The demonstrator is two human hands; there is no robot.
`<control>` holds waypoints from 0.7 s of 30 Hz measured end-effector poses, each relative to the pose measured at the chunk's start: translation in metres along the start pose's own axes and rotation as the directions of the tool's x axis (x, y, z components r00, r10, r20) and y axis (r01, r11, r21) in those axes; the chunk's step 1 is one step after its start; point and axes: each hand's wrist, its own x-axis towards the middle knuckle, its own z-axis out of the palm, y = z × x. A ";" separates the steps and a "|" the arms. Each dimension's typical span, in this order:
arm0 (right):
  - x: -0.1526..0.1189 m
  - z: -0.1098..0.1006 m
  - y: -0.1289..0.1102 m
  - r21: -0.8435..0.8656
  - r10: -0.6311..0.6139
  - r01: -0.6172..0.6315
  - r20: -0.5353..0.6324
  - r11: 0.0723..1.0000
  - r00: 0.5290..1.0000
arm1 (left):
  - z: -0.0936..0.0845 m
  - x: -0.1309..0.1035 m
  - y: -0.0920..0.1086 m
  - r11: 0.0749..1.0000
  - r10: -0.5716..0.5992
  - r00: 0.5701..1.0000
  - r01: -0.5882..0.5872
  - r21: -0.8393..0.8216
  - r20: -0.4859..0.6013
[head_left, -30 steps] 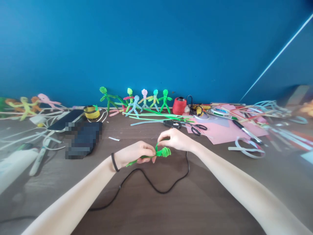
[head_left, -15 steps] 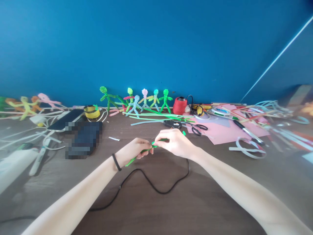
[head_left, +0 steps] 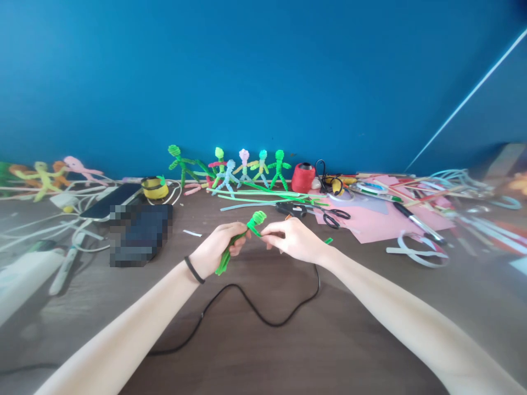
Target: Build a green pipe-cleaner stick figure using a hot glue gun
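Note:
Between my hands is a green pipe cleaner figure (head_left: 258, 218) with a coiled round head at the top. My left hand (head_left: 225, 241) is closed around its lower part, and green strands poke out below the palm toward the wrist. The thumb and fingers of my right hand (head_left: 290, 237) pinch a green strand just below the head. A short green end sticks out behind the right hand. Parts of the figure inside both hands are hidden. A black cable (head_left: 267, 323) lies on the table beneath my hands.
Several finished pipe cleaner figures (head_left: 279, 167) stand along the blue wall. Loose green pipe cleaners (head_left: 263, 195), scissors (head_left: 337, 215), a red thread spool (head_left: 303, 178) and pink paper (head_left: 364, 233) lie behind my right hand. At left are a dark phone (head_left: 142, 233) and yellow tape (head_left: 155, 188).
The coiled green head, hidden before, now shows upright between my hands. My right hand has shifted slightly right and down, and more green strands show under my left hand.

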 end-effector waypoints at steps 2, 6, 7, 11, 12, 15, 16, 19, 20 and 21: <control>0.002 0.000 0.003 0.057 0.042 -0.044 0.037 0.997 0.998 | 0.000 0.000 0.000 0.999 -0.007 0.999 0.009 -0.041 0.047; 0.005 0.001 0.013 0.170 0.104 -0.119 0.096 0.978 0.990 | 0.001 -0.003 0.003 0.997 -0.046 0.985 0.054 -0.049 0.167; 0.006 0.001 0.016 0.182 0.108 -0.127 0.109 0.975 0.988 | 0.001 -0.004 0.003 0.997 -0.061 0.979 0.069 -0.036 0.195; 0.007 -0.002 0.024 0.143 0.066 -0.087 0.149 0.986 0.987 | -0.001 -0.006 0.005 0.993 -0.117 0.955 0.109 0.044 0.272; 0.007 -0.003 0.025 0.126 0.051 -0.071 0.159 0.990 0.986 | -0.001 -0.007 0.006 0.991 -0.132 0.949 0.116 0.070 0.288; 0.007 -0.009 0.026 0.078 0.010 -0.027 0.205 0.997 0.979 | -0.001 -0.009 0.009 0.974 -0.189 0.921 0.132 0.183 0.339; 0.007 -0.011 0.026 0.064 -0.005 -0.009 0.218 0.998 0.976 | 0.000 -0.010 0.010 0.963 -0.214 0.908 0.135 0.232 0.360; 0.007 -0.013 0.024 -0.006 -0.050 0.052 0.218 0.999 0.975 | 0.002 -0.013 0.012 0.919 -0.295 0.861 0.135 0.371 0.416; 0.007 -0.013 0.023 -0.043 -0.059 0.070 0.208 0.997 0.976 | 0.004 -0.013 0.012 0.905 -0.314 0.851 0.134 0.403 0.422; 0.007 -0.013 0.022 -0.085 -0.066 0.084 0.195 0.993 0.979 | 0.005 -0.014 0.012 0.895 -0.325 0.848 0.133 0.426 0.419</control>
